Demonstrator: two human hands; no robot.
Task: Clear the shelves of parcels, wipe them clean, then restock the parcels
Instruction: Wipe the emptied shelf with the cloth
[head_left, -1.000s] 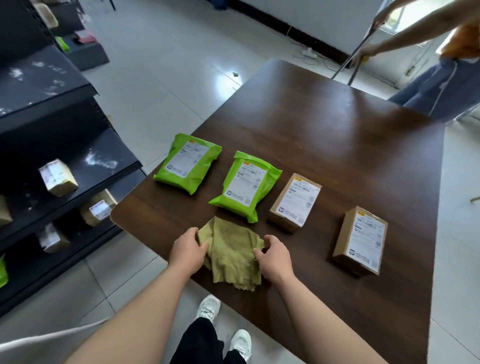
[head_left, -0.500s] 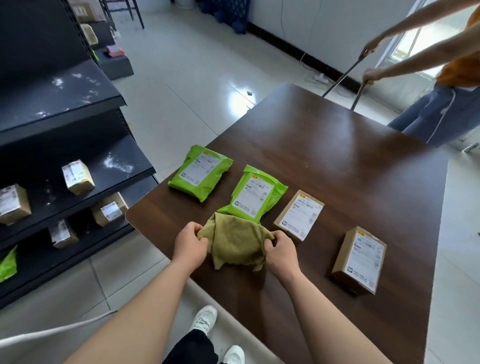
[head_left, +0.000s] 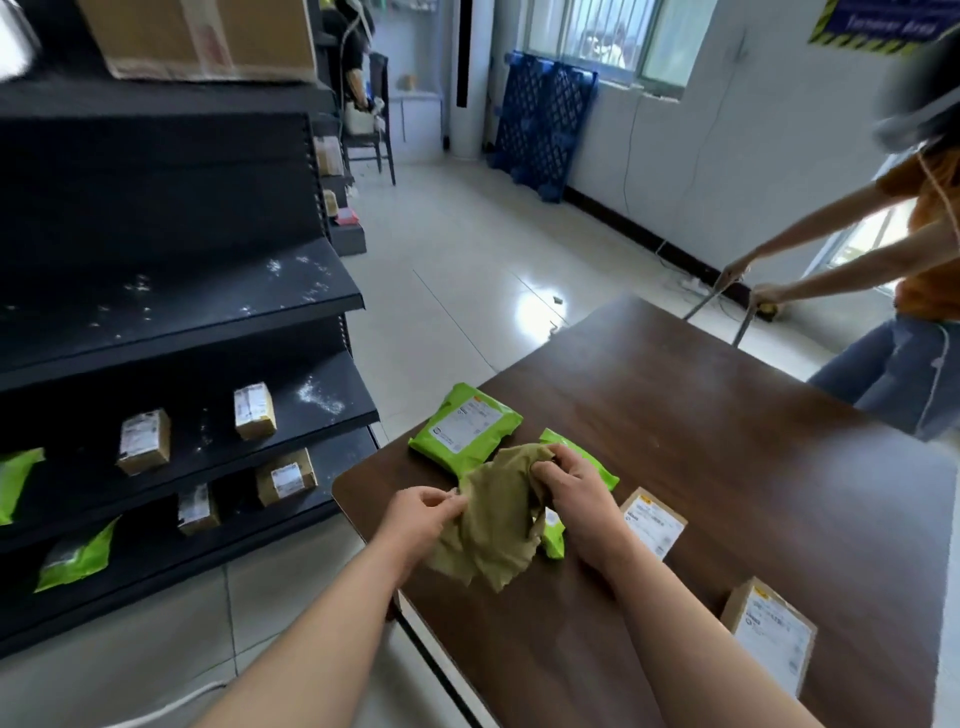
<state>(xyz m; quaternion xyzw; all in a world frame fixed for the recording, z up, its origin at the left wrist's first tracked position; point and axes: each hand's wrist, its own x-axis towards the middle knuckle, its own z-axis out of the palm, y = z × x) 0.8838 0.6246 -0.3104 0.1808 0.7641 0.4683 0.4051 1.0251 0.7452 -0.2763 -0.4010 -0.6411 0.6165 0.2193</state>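
Observation:
An olive-green cloth (head_left: 493, 525) hangs lifted above the brown table (head_left: 727, 467). My left hand (head_left: 418, 519) pinches its left edge and my right hand (head_left: 574, 491) grips its top right part. Behind the cloth lie two green mailer parcels, one in full view (head_left: 464, 426), the other (head_left: 597, 470) mostly covered. Two cardboard boxes (head_left: 653, 522) (head_left: 771, 631) lie on the table to the right. On the black shelving (head_left: 182, 306) at left sit several small cardboard boxes (head_left: 253, 410) and green parcels (head_left: 78, 553); white dust speckles the shelf boards.
Another person (head_left: 914, 270) in an orange top stands at the table's far right, holding metal rods. A big cardboard box (head_left: 202, 36) sits on top of the shelving. A blue pallet (head_left: 540, 119) leans on the back wall. Tiled floor lies between shelves and table.
The cloth has been lifted off the table and spread between my hands. The view has tilted up and left, showing more of the shelving and the room.

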